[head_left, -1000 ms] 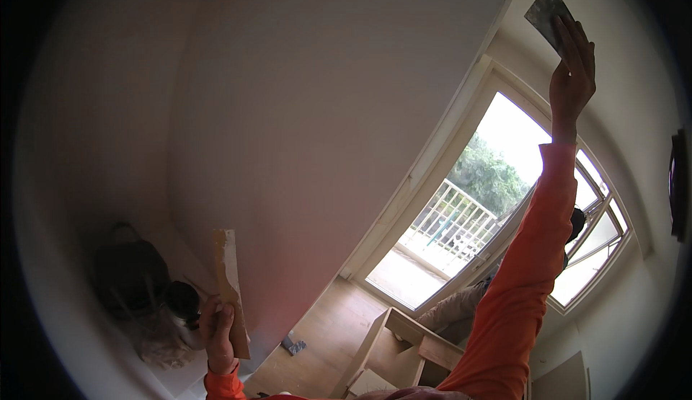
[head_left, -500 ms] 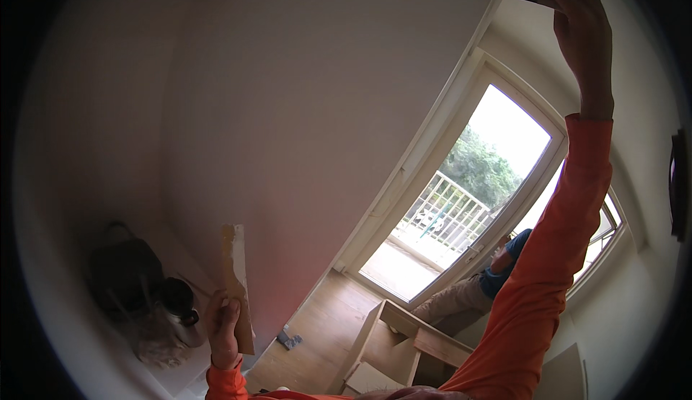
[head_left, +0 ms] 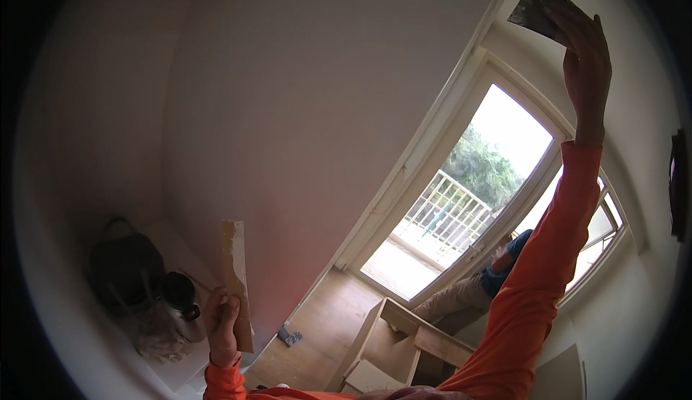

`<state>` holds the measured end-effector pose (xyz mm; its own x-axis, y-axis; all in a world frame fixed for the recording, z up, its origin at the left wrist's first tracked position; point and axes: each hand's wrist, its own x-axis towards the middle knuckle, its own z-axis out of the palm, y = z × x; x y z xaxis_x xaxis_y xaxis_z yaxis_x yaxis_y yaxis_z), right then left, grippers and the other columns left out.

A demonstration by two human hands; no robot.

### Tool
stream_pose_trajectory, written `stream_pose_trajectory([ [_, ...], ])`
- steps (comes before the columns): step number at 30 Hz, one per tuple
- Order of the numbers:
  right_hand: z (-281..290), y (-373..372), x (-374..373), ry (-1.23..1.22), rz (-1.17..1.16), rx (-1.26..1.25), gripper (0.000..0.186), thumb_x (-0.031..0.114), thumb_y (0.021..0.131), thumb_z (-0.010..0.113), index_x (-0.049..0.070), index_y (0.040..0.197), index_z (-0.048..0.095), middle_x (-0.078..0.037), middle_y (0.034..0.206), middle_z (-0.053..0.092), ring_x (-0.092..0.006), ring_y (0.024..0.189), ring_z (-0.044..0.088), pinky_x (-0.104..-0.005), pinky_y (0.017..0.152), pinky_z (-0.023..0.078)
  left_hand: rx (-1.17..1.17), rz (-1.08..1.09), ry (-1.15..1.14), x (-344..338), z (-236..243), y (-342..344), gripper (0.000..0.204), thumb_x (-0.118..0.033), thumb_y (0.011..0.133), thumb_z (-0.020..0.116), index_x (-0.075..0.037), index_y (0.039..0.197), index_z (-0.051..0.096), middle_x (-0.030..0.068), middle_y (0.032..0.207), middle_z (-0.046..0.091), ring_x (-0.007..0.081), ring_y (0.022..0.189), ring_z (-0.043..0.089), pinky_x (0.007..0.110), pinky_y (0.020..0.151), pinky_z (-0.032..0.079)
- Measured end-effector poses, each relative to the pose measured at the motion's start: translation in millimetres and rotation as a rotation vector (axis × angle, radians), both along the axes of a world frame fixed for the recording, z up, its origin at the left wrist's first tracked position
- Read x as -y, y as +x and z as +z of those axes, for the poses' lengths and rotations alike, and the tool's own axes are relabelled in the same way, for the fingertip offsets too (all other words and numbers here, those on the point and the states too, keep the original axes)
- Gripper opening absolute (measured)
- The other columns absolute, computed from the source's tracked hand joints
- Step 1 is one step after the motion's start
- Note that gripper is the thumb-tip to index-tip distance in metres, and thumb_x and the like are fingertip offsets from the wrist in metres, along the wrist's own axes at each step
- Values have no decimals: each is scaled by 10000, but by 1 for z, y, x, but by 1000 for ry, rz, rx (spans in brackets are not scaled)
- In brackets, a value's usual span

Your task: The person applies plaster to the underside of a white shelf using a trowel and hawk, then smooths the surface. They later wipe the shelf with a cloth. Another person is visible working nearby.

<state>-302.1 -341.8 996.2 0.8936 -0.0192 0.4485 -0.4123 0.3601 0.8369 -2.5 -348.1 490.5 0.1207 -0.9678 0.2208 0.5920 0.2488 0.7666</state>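
Note:
My left hand (head_left: 222, 324), low at the left, grips a narrow tan strip (head_left: 236, 277) upright, with white paste smeared along its upper part. My right hand (head_left: 585, 50) is raised high at the upper right on an outstretched orange-sleeved arm. Its fingers press on a dark, flat rectangular scraper blade (head_left: 532, 9), mottled with pale residue, against the pale upper surface beside the long wall edge. Whether the blade touches that surface I cannot tell.
Left, a dark bag (head_left: 126, 263) and steel flask (head_left: 180, 313) sit by the wall (head_left: 310, 112). Below, an open wooden cabinet frame (head_left: 375, 324) stands on the floor (head_left: 317, 306). Behind my arm, a person in blue (head_left: 497, 277) is by the glazed door (head_left: 425, 263).
My right hand with the blade rose to the top edge half a second ago and has since come down. The person in blue shows more than a second ago. My left hand barely moved.

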Motion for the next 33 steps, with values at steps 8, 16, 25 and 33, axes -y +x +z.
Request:
stream_pose_trajectory([
  [8, -3, 33, -6, -41, 83, -109, 484, -150, 768, 503, 189, 1085, 639, 7, 1133, 637, -191, 1122, 573, -463, 1076, 363, -3, -19, -9, 0, -3, -2, 209, -204, 917, 573, -74, 1078, 540, 11, 690, 571, 93, 446, 497, 233, 410, 385],
  [16, -14, 71, 11, -40, 55, -40, 240, -79, 806, 539, 92, 891, 684, -23, 982, 679, -180, 1020, 622, -471, 1087, 347, 20, 8, -27, -4, -3, -3, 237, -204, 904, 593, -100, 1114, 556, 8, 780, 585, 98, 449, 503, 229, 393, 403],
  [25, -12, 27, 20, -30, 164, -37, 225, -40, 843, 533, 91, 945, 684, -27, 1014, 686, -185, 1042, 619, -455, 1089, 335, 3, -34, -21, -6, -1, -2, 213, -201, 915, 577, -100, 1101, 555, 4, 758, 582, 89, 444, 500, 228, 388, 393],
  [33, -33, -25, 34, -26, 202, 89, 579, -130, 767, 493, 262, 1165, 643, 33, 1188, 632, -174, 1131, 581, -460, 1051, 385, -6, 30, 55, -12, 6, -2, 177, -218, 912, 583, -104, 1045, 557, -13, 705, 545, 80, 434, 479, 221, 372, 374],
])
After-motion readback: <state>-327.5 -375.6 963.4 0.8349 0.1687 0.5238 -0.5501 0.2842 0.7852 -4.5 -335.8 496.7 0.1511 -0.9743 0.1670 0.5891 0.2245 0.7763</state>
